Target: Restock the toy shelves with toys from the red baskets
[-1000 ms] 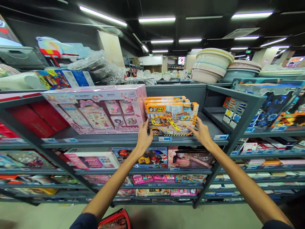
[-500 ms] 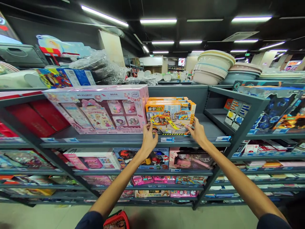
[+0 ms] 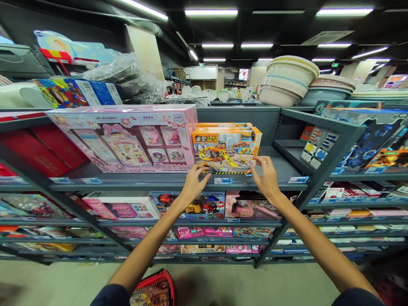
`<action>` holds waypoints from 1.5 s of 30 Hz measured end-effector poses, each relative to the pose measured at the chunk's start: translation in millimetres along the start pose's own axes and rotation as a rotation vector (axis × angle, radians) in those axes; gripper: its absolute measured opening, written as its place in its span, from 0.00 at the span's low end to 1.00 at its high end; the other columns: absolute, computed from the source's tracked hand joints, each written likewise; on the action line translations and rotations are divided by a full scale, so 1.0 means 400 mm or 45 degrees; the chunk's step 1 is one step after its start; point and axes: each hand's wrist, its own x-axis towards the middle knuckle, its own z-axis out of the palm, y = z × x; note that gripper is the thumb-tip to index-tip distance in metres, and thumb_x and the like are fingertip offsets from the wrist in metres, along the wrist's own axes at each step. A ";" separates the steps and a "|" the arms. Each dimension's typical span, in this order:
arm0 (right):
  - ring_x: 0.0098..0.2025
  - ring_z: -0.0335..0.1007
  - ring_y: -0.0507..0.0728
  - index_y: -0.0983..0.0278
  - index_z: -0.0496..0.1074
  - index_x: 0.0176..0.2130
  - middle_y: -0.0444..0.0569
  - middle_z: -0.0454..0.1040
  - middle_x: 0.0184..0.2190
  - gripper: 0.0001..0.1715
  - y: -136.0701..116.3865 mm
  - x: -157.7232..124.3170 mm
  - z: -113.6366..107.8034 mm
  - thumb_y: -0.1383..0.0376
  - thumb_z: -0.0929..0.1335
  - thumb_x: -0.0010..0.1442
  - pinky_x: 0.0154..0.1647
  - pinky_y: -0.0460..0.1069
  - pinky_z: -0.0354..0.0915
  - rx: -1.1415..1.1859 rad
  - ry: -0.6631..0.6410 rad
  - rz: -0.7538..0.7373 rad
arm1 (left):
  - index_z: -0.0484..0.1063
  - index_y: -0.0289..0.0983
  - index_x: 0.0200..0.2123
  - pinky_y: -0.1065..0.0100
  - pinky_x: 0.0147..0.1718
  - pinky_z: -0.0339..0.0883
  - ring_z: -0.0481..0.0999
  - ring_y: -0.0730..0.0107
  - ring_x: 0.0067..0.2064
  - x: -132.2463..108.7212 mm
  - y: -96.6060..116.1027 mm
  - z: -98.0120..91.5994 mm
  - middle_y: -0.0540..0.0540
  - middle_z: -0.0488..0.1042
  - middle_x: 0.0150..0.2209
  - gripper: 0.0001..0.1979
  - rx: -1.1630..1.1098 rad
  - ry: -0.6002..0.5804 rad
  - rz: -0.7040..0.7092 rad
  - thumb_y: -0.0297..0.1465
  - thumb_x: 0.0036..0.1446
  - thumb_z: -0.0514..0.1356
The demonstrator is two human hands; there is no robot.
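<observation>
An orange toy box (image 3: 223,151) with a yellow track and construction vehicles printed on it stands upright on the upper shelf, with more boxes of the same kind right behind it. My left hand (image 3: 195,183) is at its lower left corner, fingers and thumb apart. By the lower right edge is my right hand (image 3: 267,178), a ring on one finger, its fingers also parted and loosely curved. Neither hand appears to grip the box; whether the fingertips still touch it, I cannot tell. A large pink toy set (image 3: 134,144) is directly left of the orange box.
Below run further shelves of boxed toys, including a blue box (image 3: 199,204) and a pink one (image 3: 245,206). A grey divider (image 3: 331,127) rises at the right. Stacked basins (image 3: 288,80) top the shelving. On the floor is a red basket (image 3: 171,282) with boxes inside.
Both hands have loosened from the orange box and drawn slightly back and apart. The box stays on the shelf. My view has tilted down a little.
</observation>
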 end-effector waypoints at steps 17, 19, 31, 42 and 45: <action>0.42 0.70 0.61 0.62 0.72 0.38 0.51 0.78 0.37 0.07 -0.052 -0.007 0.103 0.68 0.67 0.71 0.48 0.54 0.63 0.087 -0.595 -0.154 | 0.84 0.38 0.37 0.50 0.57 0.71 0.77 0.52 0.52 0.033 0.001 0.022 0.41 0.83 0.42 0.08 0.228 -0.335 0.014 0.32 0.66 0.64; 0.43 0.70 0.61 0.62 0.72 0.38 0.52 0.78 0.38 0.07 -0.056 -0.016 0.113 0.68 0.66 0.71 0.49 0.55 0.64 0.079 -0.588 -0.162 | 0.84 0.37 0.37 0.50 0.57 0.71 0.78 0.52 0.52 0.029 0.001 0.029 0.41 0.83 0.42 0.09 0.245 -0.349 0.021 0.31 0.66 0.63; 0.65 0.71 0.69 0.62 0.72 0.64 0.60 0.75 0.64 0.31 -0.026 0.247 -0.130 0.52 0.72 0.68 0.69 0.69 0.66 -0.048 -0.088 -0.283 | 0.72 0.39 0.63 0.46 0.70 0.62 0.71 0.53 0.67 0.257 0.094 -0.181 0.37 0.73 0.64 0.21 0.516 -0.195 0.454 0.35 0.69 0.63; 0.73 0.63 0.70 0.69 0.70 0.68 0.63 0.69 0.70 0.39 0.080 0.322 -0.076 0.72 0.75 0.60 0.77 0.68 0.58 -0.157 -0.345 -0.318 | 0.72 0.30 0.56 0.52 0.56 0.72 0.77 0.50 0.56 0.384 0.124 -0.129 0.29 0.78 0.55 0.16 1.045 -0.404 0.331 0.24 0.68 0.57; 0.74 0.62 0.69 0.67 0.69 0.68 0.62 0.68 0.71 0.38 0.095 0.317 -0.068 0.71 0.74 0.61 0.78 0.69 0.58 -0.127 -0.332 -0.316 | 0.72 0.29 0.56 0.52 0.57 0.72 0.77 0.50 0.57 0.380 0.116 -0.131 0.28 0.78 0.55 0.16 1.054 -0.394 0.343 0.22 0.67 0.55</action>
